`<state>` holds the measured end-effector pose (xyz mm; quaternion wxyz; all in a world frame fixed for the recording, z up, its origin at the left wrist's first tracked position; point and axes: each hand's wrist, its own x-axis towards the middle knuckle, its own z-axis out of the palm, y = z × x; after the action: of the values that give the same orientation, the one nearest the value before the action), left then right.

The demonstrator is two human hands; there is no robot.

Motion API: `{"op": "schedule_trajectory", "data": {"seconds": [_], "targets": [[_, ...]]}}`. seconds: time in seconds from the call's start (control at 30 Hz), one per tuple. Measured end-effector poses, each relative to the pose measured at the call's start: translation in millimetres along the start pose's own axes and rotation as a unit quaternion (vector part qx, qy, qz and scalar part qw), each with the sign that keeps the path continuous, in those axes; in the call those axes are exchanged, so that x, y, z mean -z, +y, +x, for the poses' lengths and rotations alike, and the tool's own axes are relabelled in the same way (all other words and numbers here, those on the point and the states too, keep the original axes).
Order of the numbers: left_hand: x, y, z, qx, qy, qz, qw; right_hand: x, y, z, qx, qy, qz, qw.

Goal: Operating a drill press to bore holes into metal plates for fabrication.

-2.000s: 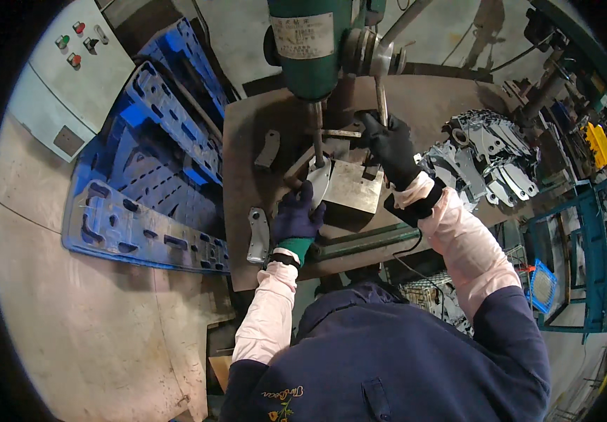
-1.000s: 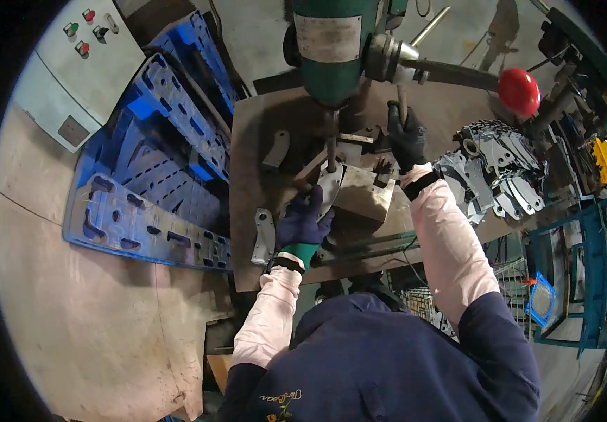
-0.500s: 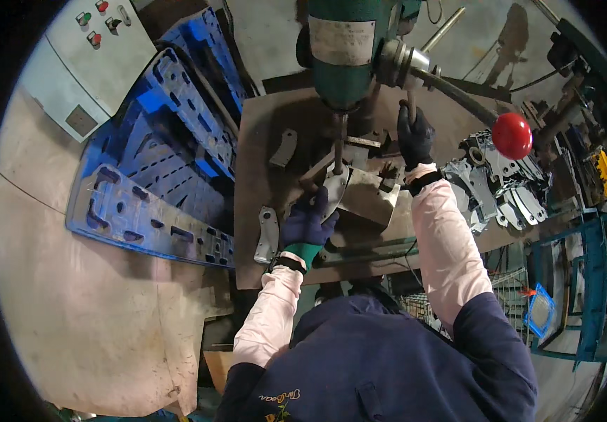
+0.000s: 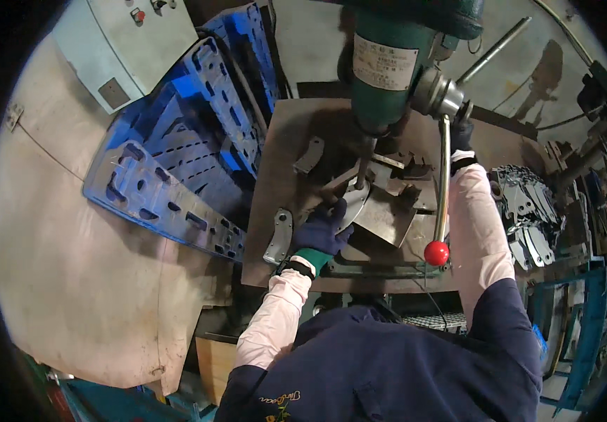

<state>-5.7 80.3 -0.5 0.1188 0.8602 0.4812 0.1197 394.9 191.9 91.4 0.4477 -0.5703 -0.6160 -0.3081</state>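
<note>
My left hand [image 4: 321,231], in a dark blue glove, is closed on the near end of a curved metal plate [image 4: 355,206]. The plate's other end lies beneath the drill spindle [image 4: 365,163] of a green drill press [image 4: 382,91], against a metal block fixture [image 4: 388,214]. My right hand [image 4: 462,133], in a dark glove, is at the feed lever beside the press's hub [image 4: 438,93]. The hub and a lever hide most of its fingers. A lever with a red ball knob [image 4: 436,253] hangs down in front of my right forearm.
Two more curved plates lie on the left of the bench [image 4: 279,133]: one far plate [image 4: 309,155] and one near plate [image 4: 279,236]. Many metal plates [image 4: 528,211] are piled at the right. Blue plastic pallets [image 4: 169,190] and a grey control cabinet [image 4: 124,49] stand at the left.
The hub has turned, bringing the red-knobbed lever from the right down toward the front. My right hand has gone behind the hub. My left hand stays on the plate. The view has shifted.
</note>
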Motion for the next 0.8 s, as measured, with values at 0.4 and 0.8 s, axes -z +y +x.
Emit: {"op": "schedule_trajectory", "data": {"seconds": [0.4, 0.8], "targets": [[1, 4, -2, -0.036, 0.048, 0.028, 0.998, 43, -96, -38, -0.317, -0.089, 0.365, 0.871], [4, 8, -2, -0.024, 0.042, 0.055, 0.997, 158, -213, -3, -0.394, -0.247, 0.570, 0.678]]}}
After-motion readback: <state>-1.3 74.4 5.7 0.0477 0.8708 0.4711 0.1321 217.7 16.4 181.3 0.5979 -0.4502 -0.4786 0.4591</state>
